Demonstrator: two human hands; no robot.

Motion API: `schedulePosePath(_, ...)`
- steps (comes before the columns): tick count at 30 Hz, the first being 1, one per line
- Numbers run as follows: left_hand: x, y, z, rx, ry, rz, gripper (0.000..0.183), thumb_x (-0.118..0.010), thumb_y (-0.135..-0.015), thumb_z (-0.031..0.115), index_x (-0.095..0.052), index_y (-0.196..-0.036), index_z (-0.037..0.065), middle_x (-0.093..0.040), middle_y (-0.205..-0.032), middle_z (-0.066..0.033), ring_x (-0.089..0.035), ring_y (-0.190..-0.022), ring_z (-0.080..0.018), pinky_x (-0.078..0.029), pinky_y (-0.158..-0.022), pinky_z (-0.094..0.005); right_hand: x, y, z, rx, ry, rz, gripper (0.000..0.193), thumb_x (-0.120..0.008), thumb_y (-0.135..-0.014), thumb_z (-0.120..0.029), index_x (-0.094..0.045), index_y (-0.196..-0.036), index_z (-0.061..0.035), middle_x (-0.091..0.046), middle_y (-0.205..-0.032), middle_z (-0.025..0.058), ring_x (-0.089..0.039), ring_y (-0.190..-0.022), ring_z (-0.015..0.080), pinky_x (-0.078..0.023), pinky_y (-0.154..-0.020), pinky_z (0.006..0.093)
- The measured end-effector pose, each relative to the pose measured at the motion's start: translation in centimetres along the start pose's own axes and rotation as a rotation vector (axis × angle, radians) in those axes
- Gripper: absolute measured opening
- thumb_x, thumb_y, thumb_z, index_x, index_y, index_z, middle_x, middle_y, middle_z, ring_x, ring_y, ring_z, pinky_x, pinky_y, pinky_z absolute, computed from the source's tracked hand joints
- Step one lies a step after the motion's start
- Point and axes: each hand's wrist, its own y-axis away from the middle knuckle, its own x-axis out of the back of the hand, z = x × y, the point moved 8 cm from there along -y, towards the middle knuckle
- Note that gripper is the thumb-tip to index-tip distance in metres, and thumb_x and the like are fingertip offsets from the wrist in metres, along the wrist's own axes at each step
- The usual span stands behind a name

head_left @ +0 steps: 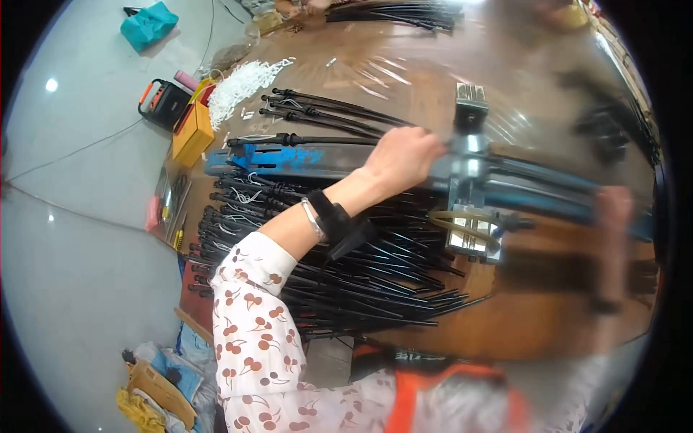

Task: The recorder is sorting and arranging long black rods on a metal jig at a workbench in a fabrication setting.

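Rod point(325, 140) sits in left hand point(406, 160) beside metal fixture point(473, 144)

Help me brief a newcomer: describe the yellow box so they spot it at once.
Find the brown table, then the heap of small white pieces toward its far left. The yellow box is by the heap's near end, next to a black case with an orange handle. Its yellow sides distinguish it from both.

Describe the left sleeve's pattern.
Brown cherries on white; the left sleeve shows best in the head view.
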Motion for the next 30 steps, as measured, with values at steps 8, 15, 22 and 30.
schedulePosePath(8, -0.7, 0.5, 0.2, 0.034, 0.138, 0.044, 0.022, -0.062, -0.092, 0.028, -0.069, -0.087, 0.008, -0.062, -0.076, -0.0161, -0.061, -0.074, -0.0376, -0.049, -0.068, -0.0488, 0.0, 2.0, 1.7, 0.033, 0.169, -0.092, 0.005, -0.062, -0.088, -0.001, -0.060, -0.093, -0.0012, -0.057, -0.089, 0.0150, -0.055, -0.090, 0.0333, -0.044, -0.080, 0.0408)
schedulePosePath(15, -1.8, 0.1, 0.3, 0.054, -0.021, -0.100, 0.021, -0.059, -0.094, 0.027, -0.061, -0.086, 0.009, -0.066, -0.075, -0.0144, -0.065, -0.071, -0.0367, -0.051, -0.059, -0.0482, 3.7, 1.6, -12.8, 0.118, 0.001, 0.051, 0.024, -0.069, -0.082, -0.004, -0.069, -0.106, -0.0057, -0.069, -0.103, 0.0093, -0.060, -0.107, 0.0319, -0.046, -0.087, 0.0414)
schedulePosePath(22, -1.5, -0.1, 0.6, 0.080, -0.079, -0.092, 0.022, -0.057, -0.096, 0.028, -0.057, -0.086, 0.008, -0.065, -0.073, -0.0141, -0.064, -0.070, -0.0384, -0.049, -0.058, -0.0476, 0.6, 3.2, -16.0, -0.016, -0.179, -0.125, 0.028, -0.072, -0.082, -0.014, -0.068, -0.108, -0.0056, -0.069, -0.097, 0.0088, -0.059, -0.099, 0.0303, -0.038, -0.088, 0.0432)
schedulePosePath(30, -1.8, -0.4, 1.7, 0.050, -0.077, -0.093, 0.023, -0.058, -0.096, 0.026, -0.054, -0.083, 0.008, -0.063, -0.071, -0.0132, -0.063, -0.069, -0.0370, -0.048, -0.058, -0.0458, -3.9, 1.9, -17.5, -0.144, -0.590, -0.202, 0.028, -0.070, -0.084, -0.011, -0.064, -0.110, -0.0045, -0.064, -0.090, 0.0120, -0.060, -0.090, 0.0293, -0.045, -0.076, 0.0396)
